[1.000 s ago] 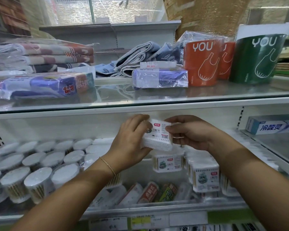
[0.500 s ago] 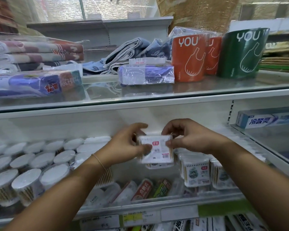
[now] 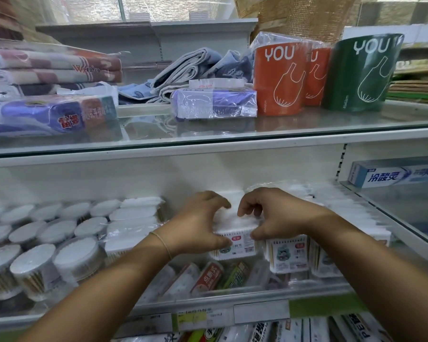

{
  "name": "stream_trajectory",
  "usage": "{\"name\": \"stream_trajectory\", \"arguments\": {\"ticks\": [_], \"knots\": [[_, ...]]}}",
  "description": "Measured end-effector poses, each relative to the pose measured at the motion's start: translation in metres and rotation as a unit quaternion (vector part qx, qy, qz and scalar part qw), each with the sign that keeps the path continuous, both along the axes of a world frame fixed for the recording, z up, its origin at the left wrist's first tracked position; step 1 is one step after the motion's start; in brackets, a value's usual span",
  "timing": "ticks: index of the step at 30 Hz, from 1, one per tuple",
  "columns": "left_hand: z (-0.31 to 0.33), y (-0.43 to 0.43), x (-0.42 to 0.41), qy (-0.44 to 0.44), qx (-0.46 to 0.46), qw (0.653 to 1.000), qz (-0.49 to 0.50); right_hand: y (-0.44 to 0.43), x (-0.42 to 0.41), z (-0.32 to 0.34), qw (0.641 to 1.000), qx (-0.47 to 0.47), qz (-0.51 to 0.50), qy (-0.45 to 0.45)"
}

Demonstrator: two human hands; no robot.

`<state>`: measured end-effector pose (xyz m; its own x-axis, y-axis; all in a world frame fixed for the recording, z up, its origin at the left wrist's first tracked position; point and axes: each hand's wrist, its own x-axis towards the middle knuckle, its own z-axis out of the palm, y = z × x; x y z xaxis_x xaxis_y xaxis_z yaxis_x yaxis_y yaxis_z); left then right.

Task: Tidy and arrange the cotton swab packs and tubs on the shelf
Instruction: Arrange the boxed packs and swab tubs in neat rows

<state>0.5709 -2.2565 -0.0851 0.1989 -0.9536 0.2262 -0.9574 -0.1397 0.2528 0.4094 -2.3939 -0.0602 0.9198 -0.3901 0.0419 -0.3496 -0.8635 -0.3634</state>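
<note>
Cotton swab pack point(image 3: 235, 227) stands upright at the front of a row on the lower shelf point(image 3: 307, 291), label facing me. It is just beside the neighbouring pack point(image 3: 287, 253) on its right, with the round tubs point(image 3: 35, 262) off to the left.

I have both hands on it. The left hand point(image 3: 198, 224) has its fingers curled over the top edge and its thumb pressed on the front face. The right hand point(image 3: 274, 213) mirrors that, so the pack is pinched from both sides.

I judge this to be the seating step. From this angle I cannot tell whether the base touches the glass or hangs just above it, so I would lower slowly and feel for contact. To do it well, I would bring the front face flush with the neighbour's and square the sides so no gap opens. Then I would release both thumbs together, so it does not tip forward onto the loose packets point(image 3: 209, 277) lying in front.
</note>
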Motion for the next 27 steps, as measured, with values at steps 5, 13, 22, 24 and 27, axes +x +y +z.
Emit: {"name": "stream_trajectory", "arguments": {"ticks": [5,13,22,24,27], "knots": [[-0.001,-0.003,-0.003,-0.054,0.086,0.995,0.007,0.005,0.002,-0.003,1.0,-0.022,0.007,0.0],[-0.008,-0.007,-0.01,-0.096,0.19,0.977,-0.012,0.012,0.009,-0.006,0.998,-0.06,-0.001,-0.002],[-0.011,-0.007,-0.014,-0.085,0.186,0.979,-0.011,0.014,0.014,-0.01,0.997,-0.079,-0.017,0.002],[-0.011,-0.006,-0.015,-0.077,0.179,0.981,-0.012,0.015,0.015,-0.009,0.996,-0.086,-0.017,0.01],[-0.013,-0.006,-0.015,-0.082,0.155,0.984,-0.013,0.018,0.015,-0.003,0.995,-0.096,-0.011,0.027]]}}
